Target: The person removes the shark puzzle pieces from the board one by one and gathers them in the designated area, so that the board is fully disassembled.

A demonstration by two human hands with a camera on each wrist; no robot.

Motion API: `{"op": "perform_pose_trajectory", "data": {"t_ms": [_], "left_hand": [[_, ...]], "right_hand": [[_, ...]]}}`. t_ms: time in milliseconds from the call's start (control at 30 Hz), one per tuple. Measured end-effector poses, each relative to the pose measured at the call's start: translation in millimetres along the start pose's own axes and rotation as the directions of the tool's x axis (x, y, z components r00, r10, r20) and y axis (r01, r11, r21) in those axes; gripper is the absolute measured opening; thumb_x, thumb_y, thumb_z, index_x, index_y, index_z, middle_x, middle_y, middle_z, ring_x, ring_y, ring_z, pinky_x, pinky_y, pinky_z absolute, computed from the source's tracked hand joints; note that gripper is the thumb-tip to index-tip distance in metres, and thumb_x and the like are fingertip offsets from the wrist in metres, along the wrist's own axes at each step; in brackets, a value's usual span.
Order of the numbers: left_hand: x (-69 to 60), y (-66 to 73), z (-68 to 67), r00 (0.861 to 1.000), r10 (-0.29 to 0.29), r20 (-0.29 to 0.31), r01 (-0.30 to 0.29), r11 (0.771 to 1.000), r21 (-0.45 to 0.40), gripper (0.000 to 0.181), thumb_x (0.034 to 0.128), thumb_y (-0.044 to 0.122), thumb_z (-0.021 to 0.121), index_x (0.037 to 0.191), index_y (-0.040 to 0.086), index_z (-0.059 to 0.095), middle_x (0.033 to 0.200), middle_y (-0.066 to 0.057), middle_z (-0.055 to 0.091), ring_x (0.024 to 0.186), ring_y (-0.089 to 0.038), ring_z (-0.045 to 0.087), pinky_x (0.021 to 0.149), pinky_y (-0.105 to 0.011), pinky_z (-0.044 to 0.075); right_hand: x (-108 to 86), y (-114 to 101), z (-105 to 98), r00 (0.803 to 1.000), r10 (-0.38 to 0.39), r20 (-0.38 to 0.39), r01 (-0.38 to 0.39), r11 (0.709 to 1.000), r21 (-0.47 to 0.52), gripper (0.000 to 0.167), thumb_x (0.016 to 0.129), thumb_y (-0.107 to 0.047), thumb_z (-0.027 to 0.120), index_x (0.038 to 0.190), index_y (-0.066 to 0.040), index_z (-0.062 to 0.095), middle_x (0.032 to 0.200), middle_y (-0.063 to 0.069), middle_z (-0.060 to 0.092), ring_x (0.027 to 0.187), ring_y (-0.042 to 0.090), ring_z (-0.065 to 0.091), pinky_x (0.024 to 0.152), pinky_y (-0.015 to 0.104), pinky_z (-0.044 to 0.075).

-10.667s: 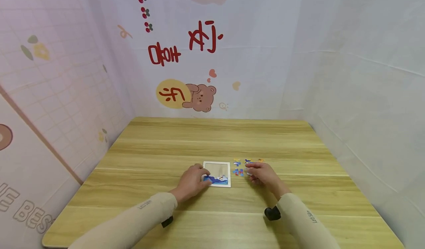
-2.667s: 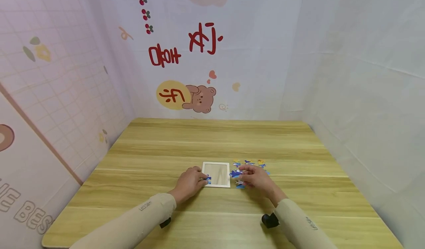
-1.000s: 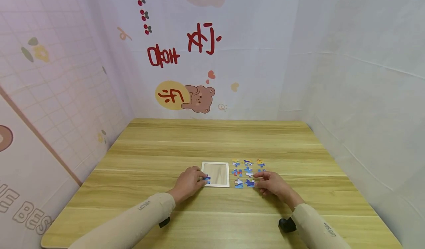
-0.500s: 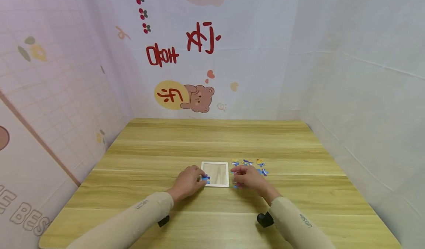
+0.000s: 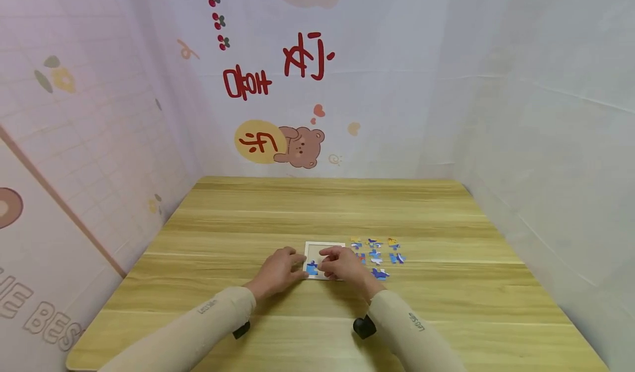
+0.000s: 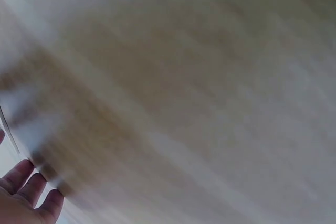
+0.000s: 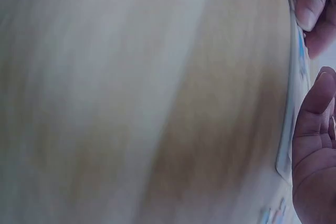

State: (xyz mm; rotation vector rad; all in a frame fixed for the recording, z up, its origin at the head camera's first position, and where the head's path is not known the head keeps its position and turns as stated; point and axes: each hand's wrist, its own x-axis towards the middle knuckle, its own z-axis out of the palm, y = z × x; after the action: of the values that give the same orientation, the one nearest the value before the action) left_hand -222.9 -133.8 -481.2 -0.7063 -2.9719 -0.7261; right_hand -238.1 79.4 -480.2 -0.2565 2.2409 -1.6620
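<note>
Lying on the table is a shallow white-rimmed puzzle tray (image 5: 324, 243), with one blue jigsaw piece (image 5: 312, 269) in its near left corner. My left hand (image 5: 279, 269) rests at the tray's left edge, thumb and fingers apart, steadying the rim. Over the tray's right half, my right hand (image 5: 345, 264) has its thumb and fingertips drawn together in a pinch; the puzzle piece between them is mostly hidden. In the right wrist view the left thumb (image 7: 310, 11) touches the tray edge, and the right palm (image 7: 315, 161) is beside it.
Right of the tray, several loose jigsaw pieces (image 5: 375, 257) lie in rough rows on the wooden table (image 5: 317, 206). My right hand and forearm cover part of the nearest row. White cloth walls (image 5: 387, 85) enclose the table at the back and sides.
My right hand has moved left from the loose pieces to over the tray. My left fingers have drawn back slightly, uncovering more of the corner piece. Earlier, the tray held several pieces along its near side.
</note>
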Motion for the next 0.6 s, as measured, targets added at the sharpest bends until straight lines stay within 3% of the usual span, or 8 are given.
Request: {"op": "perform_pose_trajectory", "data": {"t_ms": [167, 333, 600], "left_hand": [[-0.7, -1.0, 3.5, 0.999, 0.038, -0.021, -0.037, 0.999, 0.026, 0.038, 0.0919, 0.026, 0.072, 0.122, 0.003, 0.069, 0.129, -0.026, 0.056, 0.118, -0.042, 0.053, 0.099, -0.056, 0.041], [-0.2, -2.1, 6.2, 0.999, 0.027, -0.024, -0.026, 0.999, 0.038, 0.038, 0.0923, 0.027, 0.072, 0.123, 0.004, 0.069, 0.131, -0.026, 0.055, 0.12, -0.043, 0.052, 0.1, -0.057, 0.041], [-2.3, -1.6, 6.0, 0.999, 0.015, -0.028, -0.014, 1.0, 0.024, 0.038, 0.0921, 0.026, 0.072, 0.123, 0.005, 0.07, 0.131, -0.025, 0.054, 0.12, -0.043, 0.052, 0.099, -0.057, 0.041]], "right_hand": [[1.2, 4.2, 7.4, 0.999, -0.043, -0.004, 0.043, 0.999, -0.026, 0.035, 0.09, 0.001, 0.068, 0.122, 0.01, 0.061, 0.078, 0.003, 0.064, 0.065, 0.012, 0.057, 0.061, 0.027, 0.052], [3.6, 7.1, 9.1, 0.999, -0.032, -0.011, 0.031, 0.998, -0.061, 0.033, 0.087, 0.001, 0.07, 0.119, 0.009, 0.063, 0.076, 0.002, 0.062, 0.061, 0.011, 0.056, 0.058, 0.025, 0.05], [4.3, 2.9, 9.8, 0.999, -0.003, 0.041, 0.009, 0.987, -0.16, 0.031, 0.087, -0.001, 0.07, 0.118, 0.004, 0.068, 0.068, 0.002, 0.059, 0.056, 0.011, 0.052, 0.053, 0.023, 0.044]]}}
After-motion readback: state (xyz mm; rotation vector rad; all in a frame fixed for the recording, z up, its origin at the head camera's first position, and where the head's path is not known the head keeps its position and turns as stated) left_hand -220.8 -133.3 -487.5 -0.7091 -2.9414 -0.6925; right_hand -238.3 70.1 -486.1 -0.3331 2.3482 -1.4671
